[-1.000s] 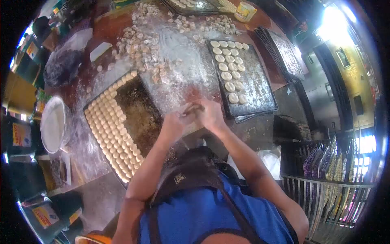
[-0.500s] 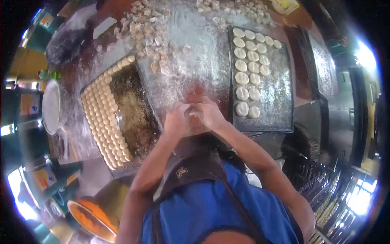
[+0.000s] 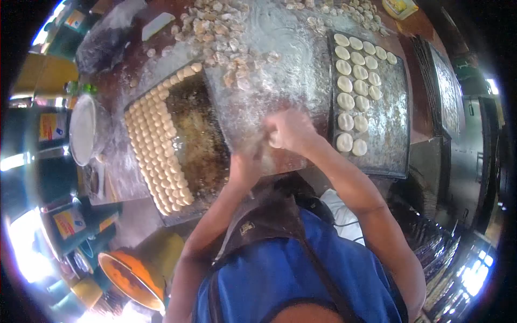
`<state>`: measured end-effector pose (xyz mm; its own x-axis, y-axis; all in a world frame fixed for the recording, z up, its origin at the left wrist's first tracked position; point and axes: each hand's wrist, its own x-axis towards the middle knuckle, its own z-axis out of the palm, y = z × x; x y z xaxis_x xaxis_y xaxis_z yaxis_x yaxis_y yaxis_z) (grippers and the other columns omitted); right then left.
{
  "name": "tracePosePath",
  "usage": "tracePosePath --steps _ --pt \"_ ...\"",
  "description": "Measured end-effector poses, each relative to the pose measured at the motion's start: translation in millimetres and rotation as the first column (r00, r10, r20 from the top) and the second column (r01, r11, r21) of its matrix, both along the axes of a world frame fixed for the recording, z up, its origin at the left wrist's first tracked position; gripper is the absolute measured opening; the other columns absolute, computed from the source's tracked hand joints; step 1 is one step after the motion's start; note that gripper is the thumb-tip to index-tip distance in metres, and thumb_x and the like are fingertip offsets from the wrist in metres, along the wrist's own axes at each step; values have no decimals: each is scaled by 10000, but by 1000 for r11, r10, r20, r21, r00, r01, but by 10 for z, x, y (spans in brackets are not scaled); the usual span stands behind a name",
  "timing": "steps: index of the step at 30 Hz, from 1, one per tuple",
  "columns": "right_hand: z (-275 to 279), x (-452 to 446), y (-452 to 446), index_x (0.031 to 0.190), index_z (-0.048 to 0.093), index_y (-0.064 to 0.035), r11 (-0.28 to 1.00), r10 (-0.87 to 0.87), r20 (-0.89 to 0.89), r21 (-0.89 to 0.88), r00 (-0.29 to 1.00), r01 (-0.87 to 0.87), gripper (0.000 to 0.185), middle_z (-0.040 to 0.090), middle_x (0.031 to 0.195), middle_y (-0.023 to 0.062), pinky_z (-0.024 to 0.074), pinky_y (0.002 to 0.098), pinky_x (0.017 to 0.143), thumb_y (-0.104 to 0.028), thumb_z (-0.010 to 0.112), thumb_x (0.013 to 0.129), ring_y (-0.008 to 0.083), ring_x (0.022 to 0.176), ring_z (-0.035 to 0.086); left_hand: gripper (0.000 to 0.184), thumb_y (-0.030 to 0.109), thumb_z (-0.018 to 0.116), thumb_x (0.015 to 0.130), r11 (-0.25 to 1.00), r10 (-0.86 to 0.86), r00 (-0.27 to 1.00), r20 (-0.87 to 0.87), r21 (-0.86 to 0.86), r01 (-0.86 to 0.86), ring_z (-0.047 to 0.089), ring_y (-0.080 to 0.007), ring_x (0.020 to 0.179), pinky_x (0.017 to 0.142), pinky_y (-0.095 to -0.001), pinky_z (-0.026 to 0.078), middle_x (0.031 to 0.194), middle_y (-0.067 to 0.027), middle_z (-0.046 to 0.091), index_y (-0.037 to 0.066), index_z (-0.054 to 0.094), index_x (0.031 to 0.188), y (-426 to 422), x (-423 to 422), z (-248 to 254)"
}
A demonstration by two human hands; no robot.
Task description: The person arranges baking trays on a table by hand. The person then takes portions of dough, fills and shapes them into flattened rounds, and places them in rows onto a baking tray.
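Dough balls point(image 3: 161, 153), smooth and rounded, pack the left side of a dark tray point(image 3: 198, 126) near the left hand point(image 3: 246, 166). That hand and the right hand point(image 3: 292, 130) curl close together, blurred; any grip is unclear. Flattened discs point(image 3: 346, 101) line another tray point(image 3: 389, 116). Beyond, floury lumps point(image 3: 207, 24) scatter.

No wording is legible. Orange-and-white printed labels point(image 3: 69, 222) on the dark green containers point(image 3: 89, 213) and a small pale emblem point(image 3: 247, 229) on the dark apron point(image 3: 266, 215) are too blurred to read.
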<state>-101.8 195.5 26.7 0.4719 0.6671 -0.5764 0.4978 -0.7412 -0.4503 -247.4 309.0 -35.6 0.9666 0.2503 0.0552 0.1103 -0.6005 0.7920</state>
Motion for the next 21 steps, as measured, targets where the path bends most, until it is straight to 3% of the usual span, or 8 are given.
tracePosePath --steps 2,4,5,11,13,14,18,21 --pt "-170 -192 228 1218 595 -75 978 -132 317 197 939 71 450 662 1119 172 479 471 927 -392 603 899 287 1077 622 284 106 577 952 992 122 992 25 3 -122 703 -239 954 766 -340 582 1174 -148 681 101 656 1224 351 -90 -11" --pt "-893 -376 327 1301 516 -106 920 -308 872 374 380 -113 596 577 1250 163 343 527 1071 -587 447 956 267 1226 494 295 105 575 950 956 292 955 -48 -12 -293 659 -242 1059 896 -361 534 1220 -132 665 96 649 1236 702 -108 108" --pt "-820 -422 356 1301 516 -106 929 -309 889 359 336 -95 596 577 1250 163 343 527 1071 -587 447 956 267 1226 494 306 98 581 941 945 322 937 -134 -14 -326 616 -254 1154 1023 -386 480 1253 -135 647 84 643 1241 889 -119 215" --pt "-391 -499 -245 1051 611 -61 927 -366 264 13 893 376 449 625 1035 137 474 448 914 -490 586 924 257 995 594 224 243 628 932 739 356 930 -85 635 -225 602 -228 1110 920 -455 548 1218 -99 644 156 706 1123 2108 -393 -120" --pt "-583 -539 -494 945 616 -52 892 -177 215 447 960 64 349 628 977 128 516 402 820 -391 670 886 238 907 612 216 277 614 937 752 315 878 -360 659 1 618 -226 1088 895 -441 564 1174 -84 657 183 719 1101 2146 -307 276" --pt "-203 -583 -529 949 601 -39 896 -268 -15 363 963 256 317 630 970 128 517 412 838 -327 701 863 254 893 614 237 292 589 951 840 412 848 -334 501 -211 622 -228 1077 898 -439 561 1165 -87 660 169 711 1112 2077 -218 409" --pt "329 -60 -1377 1188 616 -39 513 -827 35 456 562 727 444 692 1090 143 502 383 903 -223 726 799 250 1002 658 308 340 581 962 872 476 877 -61 160 -462 637 -233 1032 885 -404 565 1129 -118 663 92 695 1104 1884 -72 384" --pt "499 319 -1827 1134 638 -26 359 -933 248 700 262 618 371 691 1107 145 514 380 875 -210 707 820 290 995 670 331 299 586 963 863 449 892 -48 -233 -447 631 -238 1036 882 -386 562 1180 -135 632 37 653 1153 1416 244 376"
